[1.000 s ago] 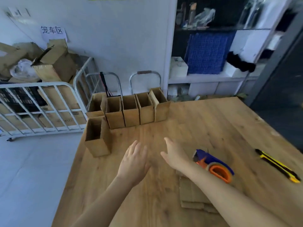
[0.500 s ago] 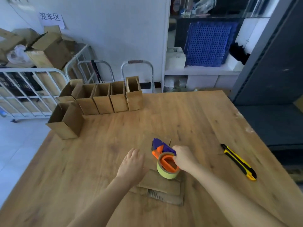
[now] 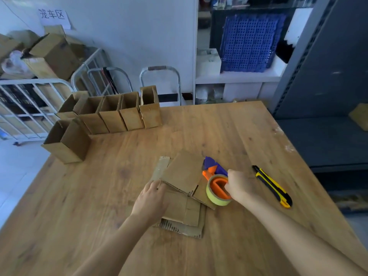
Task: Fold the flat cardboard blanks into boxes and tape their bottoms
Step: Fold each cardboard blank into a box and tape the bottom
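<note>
A small stack of flat cardboard blanks (image 3: 185, 216) lies on the wooden table (image 3: 99, 206) in front of me. My left hand (image 3: 152, 198) grips the left edge of the top blank (image 3: 185, 172), whose near side is raised off the stack. My right hand (image 3: 239, 186) grips the orange and purple tape dispenser (image 3: 216, 180) with its yellow-green roll, which stands on the right end of the blanks. Several folded boxes (image 3: 117, 114) stand open-topped in a row at the table's far left, with one more box (image 3: 65, 142) in front of them.
A yellow and black utility knife (image 3: 272, 185) lies on the table to the right of my right hand. A white cage trolley (image 3: 29, 108) with cartons stands beyond the table's left edge. Shelving with a blue crate (image 3: 251, 42) is behind the table.
My right hand came back from the middle of the table and took hold of the tape dispenser. My left hand dropped onto the blanks and lifted the top one's edge. The view tilted down.
</note>
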